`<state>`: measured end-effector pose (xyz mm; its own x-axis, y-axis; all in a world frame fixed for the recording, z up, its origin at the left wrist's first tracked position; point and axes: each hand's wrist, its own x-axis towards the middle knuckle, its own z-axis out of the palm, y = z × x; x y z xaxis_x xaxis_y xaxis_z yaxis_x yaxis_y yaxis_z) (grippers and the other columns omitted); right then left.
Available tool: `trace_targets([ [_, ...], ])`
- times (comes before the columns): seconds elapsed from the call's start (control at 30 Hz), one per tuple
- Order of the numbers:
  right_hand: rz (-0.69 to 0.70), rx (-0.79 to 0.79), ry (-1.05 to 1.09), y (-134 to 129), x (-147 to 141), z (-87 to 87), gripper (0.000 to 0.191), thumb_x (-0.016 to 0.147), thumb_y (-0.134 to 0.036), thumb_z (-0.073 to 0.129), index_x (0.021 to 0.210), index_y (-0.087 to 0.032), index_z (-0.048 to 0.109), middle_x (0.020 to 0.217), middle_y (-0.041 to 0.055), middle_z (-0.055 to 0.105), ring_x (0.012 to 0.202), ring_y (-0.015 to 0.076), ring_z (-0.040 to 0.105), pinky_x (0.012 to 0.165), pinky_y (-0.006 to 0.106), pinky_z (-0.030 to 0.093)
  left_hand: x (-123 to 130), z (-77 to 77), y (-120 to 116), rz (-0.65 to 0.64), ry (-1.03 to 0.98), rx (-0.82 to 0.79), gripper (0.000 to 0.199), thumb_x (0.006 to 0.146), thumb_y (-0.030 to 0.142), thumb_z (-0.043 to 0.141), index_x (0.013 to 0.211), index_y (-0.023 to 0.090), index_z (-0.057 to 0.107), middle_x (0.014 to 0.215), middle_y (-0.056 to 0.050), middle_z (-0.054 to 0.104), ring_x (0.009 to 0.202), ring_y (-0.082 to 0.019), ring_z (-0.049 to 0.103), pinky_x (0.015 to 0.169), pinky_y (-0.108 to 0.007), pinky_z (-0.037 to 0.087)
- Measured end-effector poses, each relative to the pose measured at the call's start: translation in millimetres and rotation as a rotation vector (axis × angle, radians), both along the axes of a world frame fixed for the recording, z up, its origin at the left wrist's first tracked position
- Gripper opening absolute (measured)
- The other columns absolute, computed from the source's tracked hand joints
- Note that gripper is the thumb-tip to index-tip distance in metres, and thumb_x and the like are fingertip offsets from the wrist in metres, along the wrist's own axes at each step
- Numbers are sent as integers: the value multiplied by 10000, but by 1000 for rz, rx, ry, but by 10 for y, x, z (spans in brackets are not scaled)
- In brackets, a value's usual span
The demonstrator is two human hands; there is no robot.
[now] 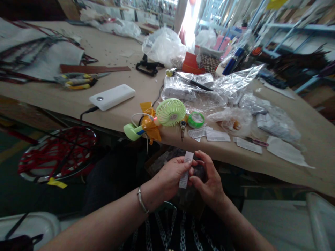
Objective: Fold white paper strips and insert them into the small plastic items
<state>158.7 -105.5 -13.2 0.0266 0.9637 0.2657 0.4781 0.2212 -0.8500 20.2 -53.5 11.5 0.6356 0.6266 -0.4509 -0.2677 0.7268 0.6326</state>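
Both hands are held close together over my lap, below the table edge. My left hand (171,176) pinches a narrow white printed paper label (185,169) between thumb and fingers; a metal bangle circles that wrist. My right hand (209,181) meets it from the right, its fingertips touching the label's lower part, and it seems to cup a dark clear-plastic packet (188,198) beneath the hands. More white labels (209,134) lie on the table edge just above.
A green handheld fan (167,115) taped with orange tape sits at the table (78,101) edge, next to a green tape roll (196,119). A white power bank (112,97), pliers (78,81), several plastic bags (199,89) and a red-strung hoop (56,153) are around.
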Motion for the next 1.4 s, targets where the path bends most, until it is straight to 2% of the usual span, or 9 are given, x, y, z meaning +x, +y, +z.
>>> trace_targets([
  [0.07, -17, -148, 237, 109, 36, 59, 397, 807, -338, 578, 1180, -228, 493, 1057, 64, 599, 930, 191, 605, 833, 347, 499, 3, 8, -15, 14, 25, 41, 123, 797, 253, 548, 832, 136, 561, 579, 28, 504, 470, -82, 502, 467, -203, 362],
  [0.13, 3, -273, 443, 226, 49, 105, 241, 816, -344, 570, 1014, -206, 566, 833, 10, 621, 697, 124, 604, 660, 250, 505, 7, 15, -21, 32, 43, 85, 114, 803, 252, 533, 809, 139, 549, 575, 29, 499, 473, -84, 501, 467, -204, 359],
  [0.3, 13, -392, 623, 412, -5, 145, 171, 769, -336, 619, 804, -173, 577, 630, -49, 549, 478, 63, 496, 482, 183, 414, 0, 2, 11, 59, 108, 145, 124, 787, 269, 538, 797, 145, 543, 553, 33, 492, 471, -91, 492, 463, -207, 354],
  [0.53, -4, -379, 539, 527, -56, 113, 183, 746, -330, 615, 706, -170, 538, 564, -43, 511, 453, 75, 459, 439, 189, 378, -28, -28, 62, 52, 180, 266, 224, 790, 355, 526, 687, 156, 526, 536, 19, 496, 484, -99, 462, 491, -219, 359],
  [0.67, -20, -332, 471, 623, -77, 114, 167, 724, -306, 620, 677, -164, 545, 572, -45, 504, 500, 74, 447, 483, 187, 380, -85, -19, 132, 106, 324, 451, 202, 782, 296, 537, 644, 150, 554, 569, 12, 527, 542, -101, 458, 534, -214, 353],
  [0.83, -28, -260, 350, 723, -131, 130, 144, 715, -291, 607, 671, -161, 562, 593, -44, 493, 537, 77, 428, 513, 191, 357, -171, -47, 262, 191, 526, 683, 127, 764, 214, 541, 735, 151, 647, 676, -4, 602, 657, -130, 506, 610, -223, 376],
  [0.97, -59, -205, 268, 773, -177, 140, 134, 721, -282, 587, 666, -163, 563, 591, -41, 482, 548, 84, 417, 522, 198, 351, -200, -67, 346, 247, 569, 805, 153, 791, 230, 522, 754, 167, 656, 687, -1, 620, 658, -129, 523, 622, -221, 386],
  [1.17, -76, -156, 219, 805, -205, 136, 113, 733, -269, 559, 678, -169, 557, 596, -37, 490, 555, 90, 429, 532, 203, 363, -193, -59, 433, 305, 595, 885, 154, 790, 238, 533, 721, 180, 657, 673, 5, 623, 630, -122, 523, 612, -214, 385],
  [1.4, -76, -97, 182, 823, -197, 99, 94, 757, -249, 543, 697, -177, 556, 618, -34, 505, 590, 101, 454, 574, 208, 384, -185, -85, 464, 292, 629, 955, 185, 821, 246, 492, 743, 173, 643, 671, 5, 609, 630, -118, 527, 608, -207, 388],
])
